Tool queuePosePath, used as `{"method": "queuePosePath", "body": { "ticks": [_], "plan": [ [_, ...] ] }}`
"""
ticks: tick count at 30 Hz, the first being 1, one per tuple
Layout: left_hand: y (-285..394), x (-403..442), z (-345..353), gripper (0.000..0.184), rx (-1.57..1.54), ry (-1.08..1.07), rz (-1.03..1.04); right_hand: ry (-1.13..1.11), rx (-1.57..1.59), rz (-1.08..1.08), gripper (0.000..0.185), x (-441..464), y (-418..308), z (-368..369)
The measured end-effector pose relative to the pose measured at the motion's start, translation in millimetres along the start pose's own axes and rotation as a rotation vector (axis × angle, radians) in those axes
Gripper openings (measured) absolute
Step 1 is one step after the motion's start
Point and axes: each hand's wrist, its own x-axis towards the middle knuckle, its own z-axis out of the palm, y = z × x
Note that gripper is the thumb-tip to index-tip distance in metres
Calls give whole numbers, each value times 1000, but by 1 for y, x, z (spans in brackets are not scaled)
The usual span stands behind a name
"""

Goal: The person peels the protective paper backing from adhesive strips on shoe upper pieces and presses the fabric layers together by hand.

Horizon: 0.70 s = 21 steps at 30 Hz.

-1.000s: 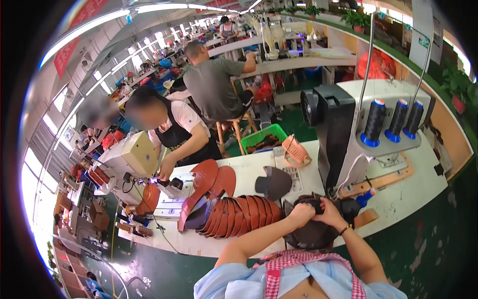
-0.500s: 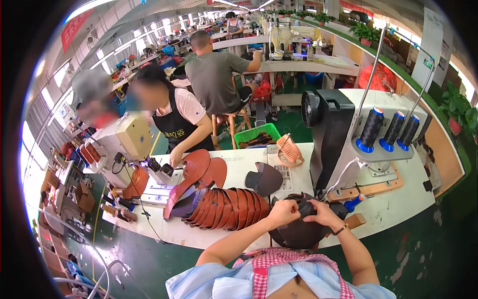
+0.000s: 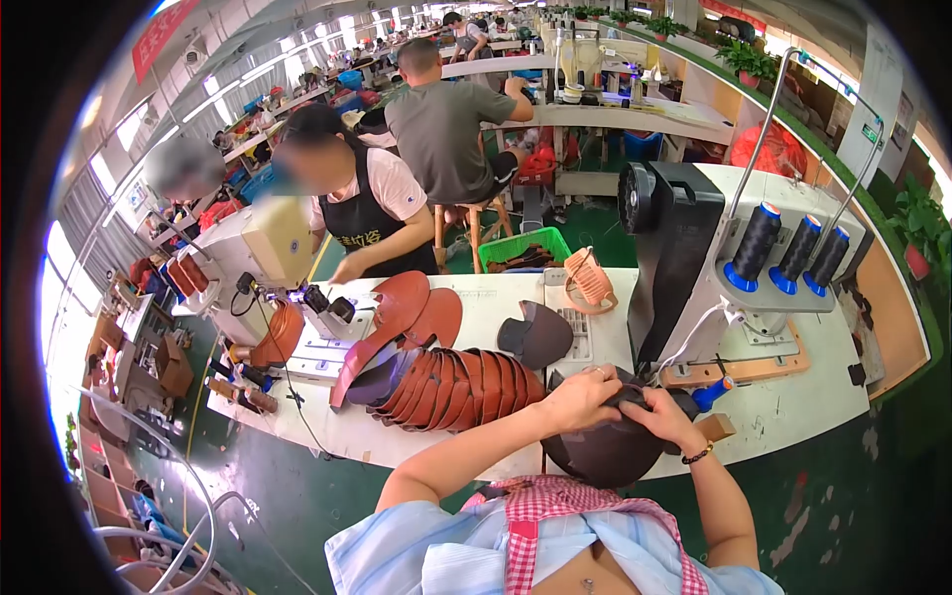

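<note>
Both my hands meet at a dark brown leather piece point(image 3: 601, 451) at the table's front edge. My left hand point(image 3: 583, 399) pinches its upper part, fingers bent together. From the right, my right hand point(image 3: 662, 415) grips the same dark material with thumb and fingers close to the left ones. A long row of overlapping red-brown leather pieces point(image 3: 461, 389) lies to the left. Another dark curved piece point(image 3: 535, 335) rests just behind my hands. Larger reddish-brown flat pieces point(image 3: 402, 307) lie beyond the row.
At right stands a sewing machine point(image 3: 684, 268) with black thread spools point(image 3: 759, 246). A co-worker in a black apron point(image 3: 372, 198) works at another machine point(image 3: 268, 243) on the left. Behind the table are a green crate point(image 3: 524, 248) and an orange-tan basket-like object point(image 3: 589, 282).
The camera view has shifted. My hands remain at the dark piece, with the left fingers now lying more across its top. The co-worker's hand has moved back from the reddish-brown pieces.
</note>
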Motion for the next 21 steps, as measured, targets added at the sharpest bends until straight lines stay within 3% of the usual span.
{"method": "queuePosePath", "body": {
  "ticks": [2,6,11,13,15,18,21],
  "plan": [
    [1,4,-5,26,2,-60,-19,19,-303,-120,27,2,11,-5],
    [4,11,-22,21,-182,-170,-55,26,-220,-346,27,0,-8,-4],
    [19,21,-50,20,-366,-322,-67,-261,-160,-193,27,-6,-31,-21],
    [13,20,-50,18,-529,-455,-255,-368,-150,-115,29,-10,-41,-25],
    [20,25,-58,16,-596,-549,-238,-491,-149,-39,27,-9,-43,-31],
    [13,27,-65,24,-794,-640,-281,-571,-125,-59,25,-12,-48,-35],
    [17,26,-59,30,-970,-588,-311,-463,-82,-214,31,-16,-56,-37]
  ]
}}
